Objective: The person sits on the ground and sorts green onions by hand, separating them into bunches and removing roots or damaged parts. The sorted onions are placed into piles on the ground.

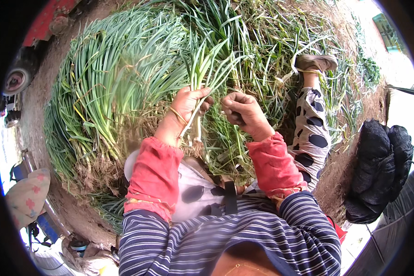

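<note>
My left hand [188,103] grips a small bunch of leafy allium plants [201,70] by their pale stems. Their flat green leaves fan out above the fist, and white stalks with stringy roots [195,148] hang below it. To its right, my right hand [245,112] is held apart from the bunch with its fingers curled in. Nothing shows between its fingertips. A large heap of similar plants [103,76] lies to the left, roots towards me. Loose leaves and trimmings [227,141] cover the ground under my hands.
My outstretched leg in spotted trousers [312,127] bounds the right side, with a shoe [316,62] among scattered leaves. A bundle of black netting [377,169] lies further right. At the left rim are a wheel [16,81] and a patterned cloth [29,196].
</note>
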### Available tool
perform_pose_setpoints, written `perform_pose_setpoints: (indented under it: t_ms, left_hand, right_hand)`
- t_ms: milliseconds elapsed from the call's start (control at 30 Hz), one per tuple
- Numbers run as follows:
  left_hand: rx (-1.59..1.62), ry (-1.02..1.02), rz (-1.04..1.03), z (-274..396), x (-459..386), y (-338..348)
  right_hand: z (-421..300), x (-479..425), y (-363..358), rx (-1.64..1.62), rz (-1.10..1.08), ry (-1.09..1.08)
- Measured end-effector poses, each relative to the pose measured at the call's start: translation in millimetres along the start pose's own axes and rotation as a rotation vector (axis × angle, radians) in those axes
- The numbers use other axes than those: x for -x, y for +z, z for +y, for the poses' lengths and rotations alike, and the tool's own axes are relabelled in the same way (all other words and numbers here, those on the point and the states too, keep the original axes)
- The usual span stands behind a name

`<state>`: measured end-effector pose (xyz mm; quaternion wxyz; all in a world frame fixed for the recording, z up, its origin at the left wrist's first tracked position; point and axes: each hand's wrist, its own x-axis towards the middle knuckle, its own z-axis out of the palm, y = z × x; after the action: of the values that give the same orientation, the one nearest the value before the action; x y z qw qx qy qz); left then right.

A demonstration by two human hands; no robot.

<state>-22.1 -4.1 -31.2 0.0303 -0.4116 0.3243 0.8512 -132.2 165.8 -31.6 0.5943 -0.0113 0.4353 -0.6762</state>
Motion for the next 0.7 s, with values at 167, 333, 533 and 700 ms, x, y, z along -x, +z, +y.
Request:
perform_pose_setpoints:
  t_ms: [167,333,533,700]
  left_hand:
    - [0.006,0.028,-0.060,-4,-2,3]
    - [-0.060,0.063,-0.083,-15,-2,15]
    - [0.025,0.187,-0.058,-10,-22,-6]
    - [0.055,0.333,0.072,12,-14,3]
  right_hand:
    - [-5,7,-38,-0.201,0.211,-0.126]
    - [6,-24,-6,0.042,0.225,-0.071]
    - [24,9,17,0.237,0.158,-0.408]
    - [57,65,-17,0.674,-0.135,0.264]
